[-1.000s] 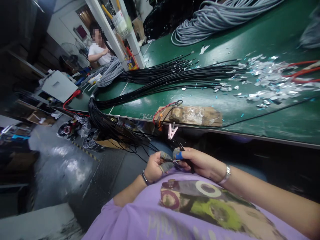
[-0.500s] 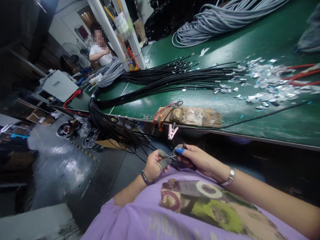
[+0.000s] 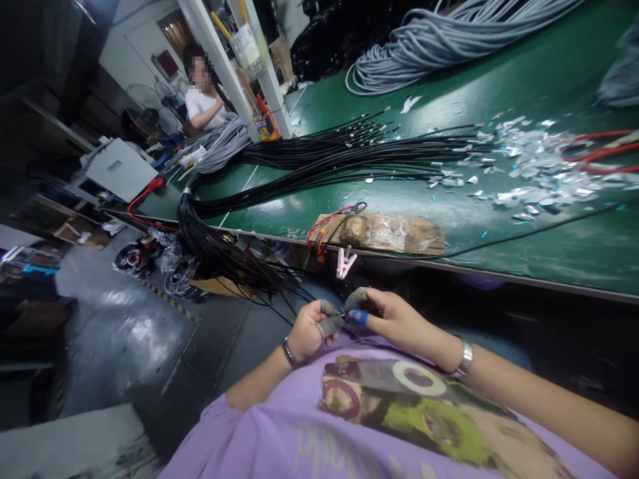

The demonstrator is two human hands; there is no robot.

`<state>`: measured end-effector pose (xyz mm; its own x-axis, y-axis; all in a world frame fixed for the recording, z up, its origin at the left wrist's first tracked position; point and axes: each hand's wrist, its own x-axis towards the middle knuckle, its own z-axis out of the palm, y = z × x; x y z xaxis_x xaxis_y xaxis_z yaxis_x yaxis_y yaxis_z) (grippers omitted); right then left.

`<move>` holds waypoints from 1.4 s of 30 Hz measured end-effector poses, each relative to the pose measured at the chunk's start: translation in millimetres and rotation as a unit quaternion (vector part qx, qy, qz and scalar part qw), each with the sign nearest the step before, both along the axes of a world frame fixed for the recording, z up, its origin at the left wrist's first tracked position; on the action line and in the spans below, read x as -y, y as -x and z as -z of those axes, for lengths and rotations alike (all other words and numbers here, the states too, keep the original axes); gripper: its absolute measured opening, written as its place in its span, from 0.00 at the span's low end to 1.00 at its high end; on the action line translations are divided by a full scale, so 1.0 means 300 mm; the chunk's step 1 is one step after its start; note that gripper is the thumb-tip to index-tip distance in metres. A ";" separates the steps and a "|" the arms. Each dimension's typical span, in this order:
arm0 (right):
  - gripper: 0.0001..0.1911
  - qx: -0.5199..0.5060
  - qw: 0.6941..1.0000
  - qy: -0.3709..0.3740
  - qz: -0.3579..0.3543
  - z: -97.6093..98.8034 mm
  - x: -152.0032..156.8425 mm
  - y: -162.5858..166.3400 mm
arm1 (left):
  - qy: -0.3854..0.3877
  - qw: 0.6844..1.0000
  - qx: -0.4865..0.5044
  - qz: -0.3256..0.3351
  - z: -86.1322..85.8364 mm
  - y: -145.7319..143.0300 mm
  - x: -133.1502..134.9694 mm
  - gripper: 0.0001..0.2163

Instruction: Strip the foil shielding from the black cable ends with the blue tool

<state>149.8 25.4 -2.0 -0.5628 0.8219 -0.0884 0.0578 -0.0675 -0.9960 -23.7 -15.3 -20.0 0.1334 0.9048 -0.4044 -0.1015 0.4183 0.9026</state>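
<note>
My left hand (image 3: 307, 331), with grey-wrapped fingertips, pinches the end of a thin black cable just in front of my shirt. My right hand (image 3: 387, 314) meets it fingertip to fingertip, closed over the thin inner wires (image 3: 342, 315) at that end. Grey and blue wraps cover its fingertips. Only a sliver of the wires shows; my fingers hide the rest. Dark cable strands also pass by the right fingers. Left of my hands, a bundle of black cables (image 3: 200, 233) droops over the table edge.
A pink clip (image 3: 344, 263) is at the edge beside a wooden block (image 3: 399, 234) on the green table (image 3: 309, 193). Foil scraps (image 3: 539, 159) litter the right side. Grey cable coils (image 3: 429, 53) lie at the back. Another person (image 3: 204, 106) sits at the far left.
My right fingers have shifted and closed over the fanned coloured wires, which showed between the fingertips before. My left hand stays almost in place. The far person has moved slightly.
</note>
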 end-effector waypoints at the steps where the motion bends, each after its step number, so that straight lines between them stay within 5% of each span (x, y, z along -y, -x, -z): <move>1: 0.14 0.010 1.000 -0.021 -0.001 0.004 -0.004 -0.002 | 0.001 1.000 0.011 -0.009 0.000 0.000 -0.001 0.26; 4: 0.11 0.020 0.998 -0.033 0.058 0.022 -0.011 -0.003 | 0.002 0.998 0.040 -0.043 -0.003 -0.005 -0.005 0.27; 7: 0.13 -0.008 0.993 0.046 0.106 0.032 -0.005 0.002 | 0.000 0.997 0.051 -0.057 -0.008 -0.009 -0.008 0.27; 13: 0.24 -0.058 0.973 0.221 0.041 0.008 0.022 0.019 | -0.009 0.997 0.054 -0.063 -0.001 -0.011 -0.006 0.26; 34: 0.22 -0.048 0.984 0.171 -0.020 0.007 0.013 0.022 | -0.018 0.999 0.021 0.034 0.029 0.019 0.012 0.24; 38: 0.23 0.000 0.993 0.118 -0.017 0.020 0.001 0.020 | -0.115 0.988 -0.073 0.079 -0.003 0.033 0.004 0.20; 42: 0.27 -0.004 0.984 0.177 0.029 0.038 0.002 0.014 | -0.250 0.940 -0.198 0.118 -0.026 0.048 -0.009 0.14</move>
